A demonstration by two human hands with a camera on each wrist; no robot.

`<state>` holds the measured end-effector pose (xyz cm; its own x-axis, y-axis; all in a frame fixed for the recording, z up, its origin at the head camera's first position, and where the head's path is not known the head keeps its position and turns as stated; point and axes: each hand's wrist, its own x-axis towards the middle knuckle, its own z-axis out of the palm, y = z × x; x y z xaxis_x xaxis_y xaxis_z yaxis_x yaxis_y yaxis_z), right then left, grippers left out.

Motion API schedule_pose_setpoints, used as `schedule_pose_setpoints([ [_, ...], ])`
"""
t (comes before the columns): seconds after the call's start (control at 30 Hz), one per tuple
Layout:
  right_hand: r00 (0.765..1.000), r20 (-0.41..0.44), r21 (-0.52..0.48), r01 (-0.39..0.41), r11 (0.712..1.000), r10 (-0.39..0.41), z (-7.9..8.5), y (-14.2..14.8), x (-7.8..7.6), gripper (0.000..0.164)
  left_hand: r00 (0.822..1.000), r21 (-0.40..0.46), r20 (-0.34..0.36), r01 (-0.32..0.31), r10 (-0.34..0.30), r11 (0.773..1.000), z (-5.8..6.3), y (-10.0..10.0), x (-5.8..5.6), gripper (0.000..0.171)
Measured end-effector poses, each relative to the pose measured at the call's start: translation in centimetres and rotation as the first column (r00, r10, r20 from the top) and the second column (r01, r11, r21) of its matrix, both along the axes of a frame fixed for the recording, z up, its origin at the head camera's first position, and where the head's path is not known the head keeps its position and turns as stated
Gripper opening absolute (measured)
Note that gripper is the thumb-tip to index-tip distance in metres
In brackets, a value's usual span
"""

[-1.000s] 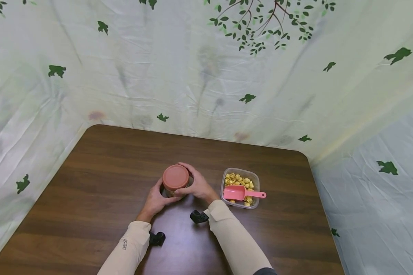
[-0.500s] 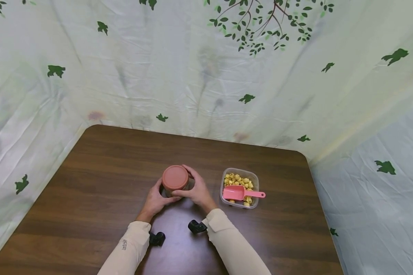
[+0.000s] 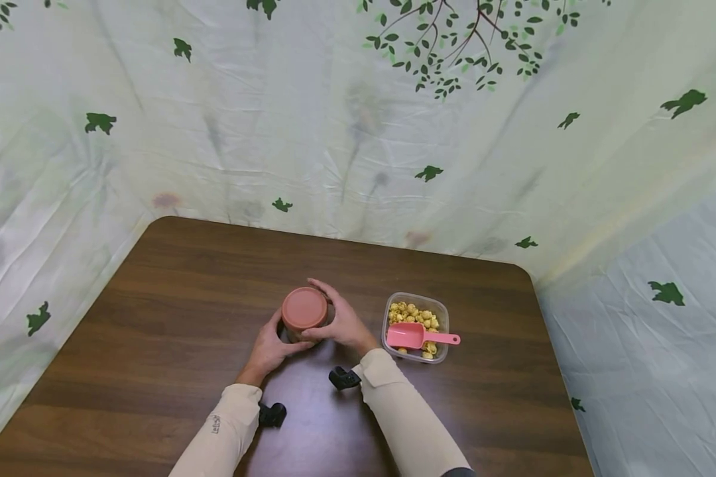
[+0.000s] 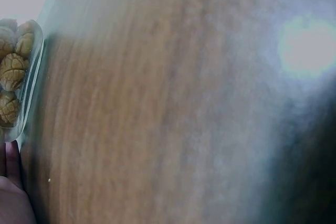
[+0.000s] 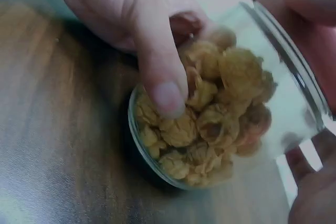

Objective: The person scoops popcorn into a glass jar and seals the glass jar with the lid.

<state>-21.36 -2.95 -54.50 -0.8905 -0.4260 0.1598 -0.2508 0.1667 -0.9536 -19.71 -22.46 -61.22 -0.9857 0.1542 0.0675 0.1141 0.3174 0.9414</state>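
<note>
A clear glass jar (image 5: 226,129) with a dusty-red lid (image 3: 304,309) stands between the two hands, partly filled with caramel popcorn (image 5: 215,119). From the left side my left hand (image 3: 270,347) grips the jar's body, its thumb pressed on the glass in the right wrist view. My right hand (image 3: 347,324) holds the lid's rim from the right, thumb at the front and fingers round the far side. Only the jar's edge, some popcorn (image 4: 12,72) and part of a hand (image 4: 13,198) show in the left wrist view.
To the right stands a clear plastic tub (image 3: 445,318) of caramel popcorn, with a pink scoop (image 3: 414,335) lying across it, its handle over the right rim. Everything rests on a dark wooden table (image 3: 203,285). A leaf-printed cloth (image 3: 310,132) hangs behind it.
The right hand shifted round the lid and came back, its fingers now reaching further over the far side. The left hand and the jar stay in place.
</note>
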Motion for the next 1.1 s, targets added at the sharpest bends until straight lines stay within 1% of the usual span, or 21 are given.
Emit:
schedule_pose_setpoints([
  [0.07, 1.0, 0.006, -0.011, -0.019, 1.0, 0.019, -0.1, 0.0, -0.2, 0.093, 1.0, 0.004, 0.004, 0.002, -0.002, 1.0, 0.0, 0.0, 0.0, 0.096],
  [0.13, 1.0, 0.008, -0.012, -0.003, 1.0, 0.003, -0.2, 0.0, -0.2, 0.089, 1.0, 0.008, 0.006, 0.006, -0.006, 1.0, 0.0, 0.1, 0.0, 0.097],
  [0.3, 0.992, 0.005, 0.023, 0.123, 0.992, -0.123, -0.4, -0.5, 0.8, 0.089, 1.0, 0.014, -0.006, 0.01, -0.01, 1.0, 0.1, 0.1, 0.0, 0.098],
  [0.37, 0.987, 0.007, 0.02, 0.162, 0.987, -0.162, -0.4, -0.7, 1.2, 0.09, 1.0, 0.014, -0.012, 0.009, -0.009, 1.0, 0.2, 0.1, 0.0, 0.097],
  [0.4, 0.985, 0.012, 0.009, 0.172, 0.985, -0.172, -0.1, -0.8, 1.6, 0.089, 1.0, 0.012, -0.014, 0.008, -0.008, 1.0, 0.1, 0.1, 0.0, 0.096],
  [0.43, 0.983, 0.01, 0.003, 0.183, 0.983, -0.183, -0.1, -0.9, 1.8, 0.089, 1.0, 0.01, -0.015, 0.006, -0.006, 1.0, 0.1, 0.1, 0.0, 0.096],
  [0.57, 0.978, -0.018, -0.004, 0.21, 0.978, -0.21, -0.4, -0.7, 2.3, 0.086, 1.0, -0.004, -0.021, -0.001, 0.001, 1.0, 0.0, 0.0, 0.0, 0.094],
  [0.6, 0.976, -0.036, -0.003, 0.213, 0.977, -0.213, -0.5, -0.6, 2.4, 0.084, 1.0, -0.008, -0.023, -0.004, 0.003, 1.0, 0.0, 0.0, 0.0, 0.094],
  [0.63, 0.974, -0.057, 0.003, 0.22, 0.975, -0.22, -1.0, -0.5, 2.3, 0.082, 1.0, -0.013, -0.024, -0.007, 0.007, 1.0, 0.0, 0.0, 0.0, 0.094],
  [0.73, 0.968, -0.103, 0.009, 0.23, 0.973, -0.228, -1.2, -0.2, 2.4, 0.079, 1.0, -0.027, -0.027, -0.011, 0.01, 1.0, -0.1, 0.0, 0.1, 0.094],
  [0.8, 0.968, -0.119, 0.023, 0.223, 0.975, -0.219, -1.0, 0.0, 2.3, 0.08, 1.0, -0.027, -0.027, -0.011, 0.01, 1.0, -0.1, 0.0, 0.0, 0.095],
  [0.87, 0.974, -0.118, 0.046, 0.199, 0.979, -0.192, -0.7, 0.1, 1.9, 0.085, 1.0, -0.024, -0.028, -0.005, 0.005, 1.0, -0.1, 0.1, 0.0, 0.096],
  [0.97, 0.991, -0.084, 0.065, 0.111, 0.992, -0.105, -0.2, 0.0, 1.1, 0.095, 1.0, -0.01, -0.023, 0.001, -0.001, 1.0, 0.0, 0.1, -0.1, 0.097],
  [1.03, 0.998, -0.046, 0.049, 0.046, 0.998, -0.043, 0.1, -0.1, 0.5, 0.097, 1.0, -0.004, -0.014, 0.007, -0.007, 1.0, 0.0, 0.0, -0.1, 0.097],
  [1.1, 1.0, -0.003, 0.02, 0.005, 1.0, -0.005, 0.1, -0.2, 0.1, 0.097, 1.0, -0.003, -0.005, 0.01, -0.01, 1.0, 0.0, 0.0, 0.0, 0.098],
])
